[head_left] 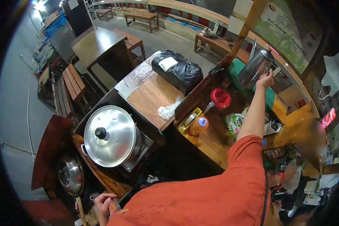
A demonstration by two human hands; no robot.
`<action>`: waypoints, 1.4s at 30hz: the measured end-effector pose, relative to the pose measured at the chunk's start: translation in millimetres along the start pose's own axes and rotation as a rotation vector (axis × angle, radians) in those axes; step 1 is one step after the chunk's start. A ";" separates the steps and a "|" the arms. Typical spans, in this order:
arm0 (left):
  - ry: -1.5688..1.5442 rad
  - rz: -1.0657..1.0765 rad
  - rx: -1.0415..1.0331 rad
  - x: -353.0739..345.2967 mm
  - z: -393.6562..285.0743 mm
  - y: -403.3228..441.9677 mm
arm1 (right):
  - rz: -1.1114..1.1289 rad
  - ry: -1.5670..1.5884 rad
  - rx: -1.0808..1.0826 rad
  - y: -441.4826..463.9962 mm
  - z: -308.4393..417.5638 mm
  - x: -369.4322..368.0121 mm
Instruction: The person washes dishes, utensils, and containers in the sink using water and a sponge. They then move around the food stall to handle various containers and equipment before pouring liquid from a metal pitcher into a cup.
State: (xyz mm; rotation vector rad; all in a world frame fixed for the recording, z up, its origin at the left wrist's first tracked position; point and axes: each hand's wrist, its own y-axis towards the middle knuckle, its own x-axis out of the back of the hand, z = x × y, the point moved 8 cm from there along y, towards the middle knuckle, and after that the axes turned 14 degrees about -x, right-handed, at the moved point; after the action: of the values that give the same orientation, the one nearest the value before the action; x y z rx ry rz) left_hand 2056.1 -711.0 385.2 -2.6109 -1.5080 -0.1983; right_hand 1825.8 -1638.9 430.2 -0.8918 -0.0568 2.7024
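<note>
My right hand (265,80) is stretched out to the upper right, its fingers closed around the handle of a shiny metal jug (252,69) with a spout and lid. The jug is by the green-painted ledge (235,69) of the stall; I cannot tell whether it touches it. My left hand (103,205) is low at the lower left, fingers curled, beside something pale and see-through that I cannot make out. Near it lies a pan (71,176) with a wooden handle. Above stands a large lidded steel pot (110,137) on a stove (139,152).
A black plastic-wrapped parcel (179,71) sits on the wooden counter (156,94). An orange bottle (198,126), a tape dispenser (189,119) and a red funnel-like thing (220,98) stand on the lower shelf. Another person is at the right near a lit phone (328,117). Tables and benches (141,16) stand beyond.
</note>
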 end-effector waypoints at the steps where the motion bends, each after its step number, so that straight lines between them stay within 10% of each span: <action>1: -0.002 -0.015 0.004 -1.9 -0.9 1.1 | -0.034 0.003 -0.001 -1.0 2.2 -2.4; 15: 0.135 0.037 0.023 -6.1 26.1 8.7 | 0.321 -0.037 0.036 129.4 -49.5 -20.8; 33: 0.303 0.065 -0.023 -5.5 22.3 -8.6 | -0.279 -1.543 0.623 132.4 5.4 33.1; 42: 0.195 -0.157 -0.024 54.7 37.9 -88.0 | 0.368 -0.843 0.639 -181.8 51.0 -13.6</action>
State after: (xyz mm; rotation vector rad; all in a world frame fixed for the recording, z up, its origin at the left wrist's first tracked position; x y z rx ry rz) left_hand 2008.9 -614.3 360.7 -2.4077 -1.6487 -0.4737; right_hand 1854.2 -1466.3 502.5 0.4697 0.8023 2.9027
